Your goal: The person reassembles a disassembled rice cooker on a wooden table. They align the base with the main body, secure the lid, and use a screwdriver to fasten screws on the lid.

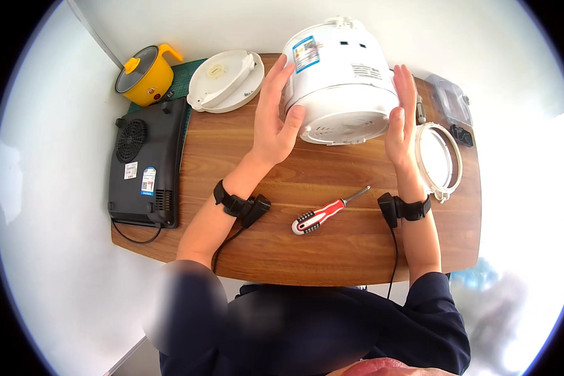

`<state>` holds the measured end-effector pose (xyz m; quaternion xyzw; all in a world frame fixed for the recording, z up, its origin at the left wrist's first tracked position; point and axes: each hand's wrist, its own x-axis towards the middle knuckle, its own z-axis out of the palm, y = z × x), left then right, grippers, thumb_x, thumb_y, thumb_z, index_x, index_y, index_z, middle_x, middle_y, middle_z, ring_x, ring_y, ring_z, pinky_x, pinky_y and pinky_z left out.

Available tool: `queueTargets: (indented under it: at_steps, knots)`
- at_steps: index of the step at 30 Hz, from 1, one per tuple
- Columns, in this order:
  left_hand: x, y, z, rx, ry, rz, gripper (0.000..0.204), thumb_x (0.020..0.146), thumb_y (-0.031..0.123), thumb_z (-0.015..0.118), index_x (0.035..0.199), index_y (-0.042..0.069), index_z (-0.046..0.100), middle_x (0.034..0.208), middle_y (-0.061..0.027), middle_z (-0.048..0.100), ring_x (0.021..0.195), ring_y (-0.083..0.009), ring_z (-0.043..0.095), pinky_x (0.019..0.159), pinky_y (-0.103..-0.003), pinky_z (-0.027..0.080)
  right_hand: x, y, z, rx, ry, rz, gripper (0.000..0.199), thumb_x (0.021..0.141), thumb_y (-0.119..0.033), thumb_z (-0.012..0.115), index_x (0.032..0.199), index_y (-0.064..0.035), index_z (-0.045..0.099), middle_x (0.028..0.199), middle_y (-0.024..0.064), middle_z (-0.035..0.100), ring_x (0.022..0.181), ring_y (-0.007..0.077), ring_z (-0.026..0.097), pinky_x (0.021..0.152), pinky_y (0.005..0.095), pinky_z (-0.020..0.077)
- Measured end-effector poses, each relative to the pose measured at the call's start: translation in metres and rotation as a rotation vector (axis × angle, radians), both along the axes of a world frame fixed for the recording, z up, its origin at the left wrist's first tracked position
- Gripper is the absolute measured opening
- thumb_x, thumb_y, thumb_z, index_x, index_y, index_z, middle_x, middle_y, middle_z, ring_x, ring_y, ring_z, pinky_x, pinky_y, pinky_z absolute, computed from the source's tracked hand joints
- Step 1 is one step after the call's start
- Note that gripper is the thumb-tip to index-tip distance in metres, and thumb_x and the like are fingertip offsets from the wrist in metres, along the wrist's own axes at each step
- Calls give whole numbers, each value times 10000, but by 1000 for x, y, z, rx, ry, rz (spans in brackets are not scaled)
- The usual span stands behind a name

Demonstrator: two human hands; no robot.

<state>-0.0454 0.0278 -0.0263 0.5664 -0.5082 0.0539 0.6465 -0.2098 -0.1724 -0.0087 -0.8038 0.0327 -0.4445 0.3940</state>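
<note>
Between my two hands is a white rice cooker body, tilted so that its vented base faces toward me. My left hand presses on its left side, fingers stretched up along the wall and thumb near the base edge. On the opposite side, my right hand grips it the same way. A blue-edged label and dark slots show on the cooker's wall. Nearer to me, a red and white screwdriver lies on the wooden table, its tip pointing to the far right. Both wrists wear black straps with small cabled devices.
A black appliance lies vent side up at the left, its cord by the table edge. Behind it stand a yellow pot and white lid parts. At the right are a white ring, a clear plastic piece and a small black part.
</note>
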Motion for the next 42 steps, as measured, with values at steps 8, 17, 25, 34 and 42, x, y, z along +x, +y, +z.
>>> queueTargets:
  at_steps: [8,17,25,34,42]
  knots:
    - [-22,-13,-13,77,414,-175,1141,925,630,683,1620,-55,92,1641,-248,199,1517,-344,269,1233,-466,275,-7,-15,12,399,115,46,651,1083,-520,439,1470,1,494,1507,215,506,1419,300,464,1178,419,342]
    - [-15,-13,0,69,198,17,981,933,609,688,1603,14,291,1634,-280,222,1517,-375,282,1221,-476,285,-9,1,22,346,256,40,868,1000,-605,575,1567,-3,310,1520,312,427,1413,384,456,1145,485,373]
    - [-15,-7,19,134,244,46,862,975,608,626,1590,64,364,1635,-270,233,1530,-392,270,1210,-485,307,0,9,26,438,264,-10,863,996,-581,600,1532,40,331,1455,289,488,1349,337,502,1126,445,392]
    - [-16,-11,24,142,346,8,814,973,562,656,1590,101,393,1647,-246,233,1525,-365,285,1219,-470,299,7,7,23,463,191,40,903,960,-597,645,1585,-15,352,1537,259,454,1412,335,463,1172,436,351]
    - [-24,-13,27,103,379,23,753,964,503,698,1550,93,464,1643,-229,264,1511,-344,315,1207,-455,317,4,4,19,466,161,132,1015,902,-629,704,1608,-9,321,1562,275,426,1458,354,416,1200,432,322]
